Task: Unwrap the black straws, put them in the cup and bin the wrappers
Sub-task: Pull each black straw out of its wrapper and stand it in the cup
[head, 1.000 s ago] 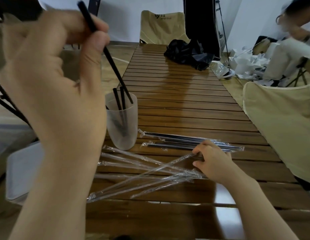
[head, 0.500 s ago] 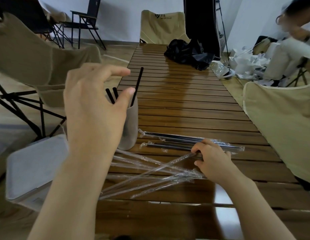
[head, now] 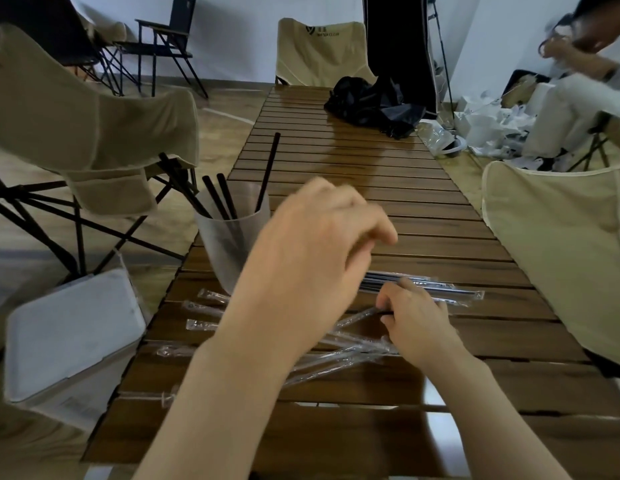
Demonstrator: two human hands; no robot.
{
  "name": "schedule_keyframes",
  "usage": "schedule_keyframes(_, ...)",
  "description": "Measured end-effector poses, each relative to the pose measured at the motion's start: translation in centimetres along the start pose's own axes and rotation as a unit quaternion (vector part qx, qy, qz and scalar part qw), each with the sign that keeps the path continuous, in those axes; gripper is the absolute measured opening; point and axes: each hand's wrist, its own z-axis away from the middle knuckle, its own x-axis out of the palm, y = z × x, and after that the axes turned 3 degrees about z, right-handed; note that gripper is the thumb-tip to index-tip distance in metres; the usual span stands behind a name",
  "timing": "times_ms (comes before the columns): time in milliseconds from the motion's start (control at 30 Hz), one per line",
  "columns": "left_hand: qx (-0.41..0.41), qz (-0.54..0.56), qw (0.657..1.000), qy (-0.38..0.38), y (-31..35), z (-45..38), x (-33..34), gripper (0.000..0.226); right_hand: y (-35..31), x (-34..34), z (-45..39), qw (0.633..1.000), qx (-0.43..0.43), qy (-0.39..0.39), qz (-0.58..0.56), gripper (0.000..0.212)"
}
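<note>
Slatted wooden table (head: pixel 423 188), viewed from the head camera. A frosted plastic cup (head: pixel 229 247) stands near the table's left edge and holds several unwrapped black straws (head: pixel 223 197), which lean against its rim; one leans right, the others left.

The left hand (head: pixel 312 251) hovers above the table between the cup and the wrapped stock. Its fingers are loosely curled and motion-blurred, and nothing is visibly held in them. In my judgement it is positioned to take the next straw.

The right hand (head: pixel 417 323) rests low on the table, fingers curled over the near end of one clear wrapper (head: pixel 357 318). Whether it pinches that wrapper or merely pins it cannot be told. The placement appears to steady the loose plastic.

The empty wrappers (head: pixel 204 323) lie fanned across the near slats between the cup and the right hand, some crossing one another. None has gone to the white lidded bin (head: pixel 69 337) standing on the floor just beside the table's left edge; its lid appears closed.

The wrapped straws (head: pixel 430 289) lie side by side just beyond the right hand, within easy reach.

Assessment: task partly complete. Unwrapping remains, and binning is not yet begun.
</note>
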Motion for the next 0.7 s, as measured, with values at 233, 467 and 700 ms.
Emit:
schedule_keyframes(233, -0.026, 0.004, 0.984, -0.174, -1.0, 0.8, 1.7, 0.021, 0.3, 0.1, 0.1, 0.998, -0.020, 0.015, 0.050, 0.010)
schedule_keyframes(467, -0.055, -0.003, 0.986, -0.160, -2.1, 1.3, 2.8, 0.024, 1.2, -1.8, -0.1, 0.998, -0.014, 0.061, 0.021, 0.010)
schedule_keyframes(700, -0.080, -0.034, 0.985, -0.149, -2.8, 1.8, 4.4, 0.035, -1.6, -4.4, 0.4, 0.971, -0.196, 0.094, -0.100, 0.013)
